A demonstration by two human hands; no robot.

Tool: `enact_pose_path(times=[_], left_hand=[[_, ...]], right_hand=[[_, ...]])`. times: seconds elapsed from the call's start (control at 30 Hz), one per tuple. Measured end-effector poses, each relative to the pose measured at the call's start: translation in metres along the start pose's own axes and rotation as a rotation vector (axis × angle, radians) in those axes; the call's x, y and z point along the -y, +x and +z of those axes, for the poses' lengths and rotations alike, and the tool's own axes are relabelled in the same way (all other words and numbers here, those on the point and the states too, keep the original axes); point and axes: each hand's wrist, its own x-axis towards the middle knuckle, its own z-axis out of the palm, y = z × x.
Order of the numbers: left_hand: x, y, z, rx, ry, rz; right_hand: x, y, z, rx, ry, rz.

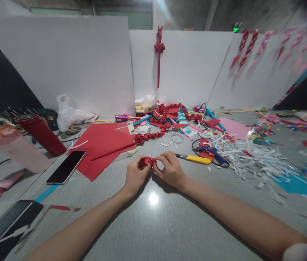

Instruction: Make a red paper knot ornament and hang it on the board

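Observation:
Between my two hands, just above the grey table, is a small folded red paper flower point(149, 161). My left hand point(136, 174) pinches it from the left with thumb and fingers. From the right, my right hand point(171, 170) closes its fingertips on the flower's other edge. Part of the flower is hidden behind the fingers. Just beyond the right hand lies a yellow utility knife point(198, 159). A chain of folded red paper point(153, 135) stretches across the table beyond the hands.
At left are red paper sheets point(101, 139), a phone point(67, 166), a red thermos point(42, 135) and a pink tumbler point(20, 148). To the right lie a blue glue gun point(215, 155) and a heap of white paper strips point(240, 150). White panels point(186, 69) stand behind.

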Motion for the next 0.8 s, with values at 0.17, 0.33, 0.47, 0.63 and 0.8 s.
enact_pose_path(times=[0.17, 0.33, 0.47, 0.63, 0.8], left_hand=[[0.0000, -0.0016, 0.0009, 0.002, 0.041, 0.013], [0.0012, -0.0018, 0.0016, 0.007, 0.052, 0.022], [-0.0007, -0.0005, 0.0001, 0.007, -0.037, -0.019], [0.0002, 0.0025, -0.0017, 0.016, -0.197, -0.148], [0.0036, 0.0053, -0.0009, 0.031, -0.258, -0.162]], right_hand=[[-0.0046, -0.0020, 0.0029, 0.007, -0.062, -0.061], [-0.0037, -0.0023, 0.0029, -0.001, -0.083, -0.120], [-0.0011, -0.0029, 0.0003, 0.027, 0.103, 0.040], [-0.0042, -0.0040, 0.0017, 0.092, 0.278, 0.239], [-0.0049, -0.0051, 0.0051, 0.136, 0.344, 0.176]])
